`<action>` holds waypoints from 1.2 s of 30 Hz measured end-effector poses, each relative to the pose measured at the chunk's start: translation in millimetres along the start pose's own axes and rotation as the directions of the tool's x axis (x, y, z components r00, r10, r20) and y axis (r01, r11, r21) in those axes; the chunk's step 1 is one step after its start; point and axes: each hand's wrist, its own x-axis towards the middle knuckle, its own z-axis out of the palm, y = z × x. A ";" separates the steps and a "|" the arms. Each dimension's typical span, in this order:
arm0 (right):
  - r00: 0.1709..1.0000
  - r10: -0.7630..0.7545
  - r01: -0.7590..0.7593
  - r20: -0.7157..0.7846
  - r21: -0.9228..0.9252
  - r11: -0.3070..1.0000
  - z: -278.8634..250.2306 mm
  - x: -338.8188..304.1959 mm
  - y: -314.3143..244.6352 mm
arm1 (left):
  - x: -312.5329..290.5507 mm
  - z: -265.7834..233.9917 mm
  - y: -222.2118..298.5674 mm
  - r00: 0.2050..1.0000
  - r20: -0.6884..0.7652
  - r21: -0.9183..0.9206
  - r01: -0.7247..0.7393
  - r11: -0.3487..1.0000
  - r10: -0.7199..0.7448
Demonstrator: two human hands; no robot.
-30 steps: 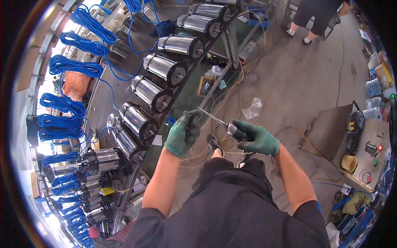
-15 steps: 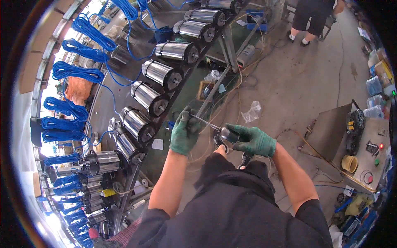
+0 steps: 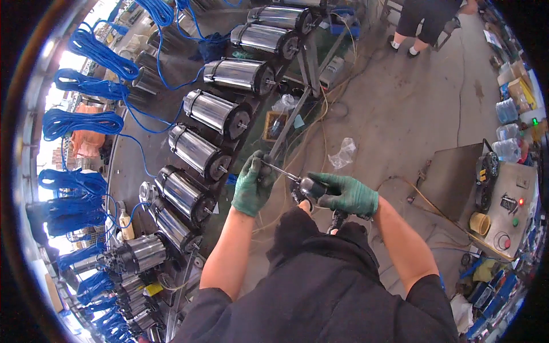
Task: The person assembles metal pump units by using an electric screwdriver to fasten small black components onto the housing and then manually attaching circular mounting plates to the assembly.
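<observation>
Both my hands wear green gloves with dark, stained fingertips. Wrapped in my right hand is a dark power screwdriver, whose long thin bit points up and to the left. At the bit's end, my left hand has its fingers closed around the tip; whatever small piece they may pinch is hidden. Left of my hands, several shiny steel motors with black end caps and short shafts lie in a row along a dark bench. Blue cable coils hang beyond them, some joined to the motors.
A metal leg supports the bench, with hoses trailing on the floor beside it. A clear plastic bag lies ahead. To the right stands a metal cabinet with buttons and a yellow cup. Another person stands far ahead.
The view has shifted, so the motors and coils appear farther left and larger. My hands keep the same hold on the screwdriver and its bit tip.
</observation>
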 end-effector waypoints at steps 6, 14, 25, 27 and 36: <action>0.985 0.163 -0.166 -0.052 -0.050 0.985 3.6 49.4 -0.9 | 32.7 -28.5 25.6 0.996 -0.041 -0.027 0.076 0.997 -0.078; 0.993 -0.045 0.045 -0.110 -0.005 0.999 4.1 103.5 30.2 | 69.2 -35.0 46.5 0.979 -0.149 0.019 0.143 0.990 -0.139; 0.992 0.079 -0.081 -0.097 -0.019 0.997 -4.5 156.9 29.8 | 111.3 -65.4 63.2 0.942 -0.317 0.305 0.212 0.928 -0.111; 0.991 0.096 -0.100 -0.094 -0.038 0.994 -5.5 157.5 23.9 | 113.8 -66.1 61.0 0.928 -0.364 0.294 0.201 0.934 -0.085; 0.993 0.088 -0.093 -0.081 -0.065 0.994 -10.7 172.9 23.6 | 116.4 -62.1 57.6 0.934 -0.353 0.279 0.165 0.946 -0.059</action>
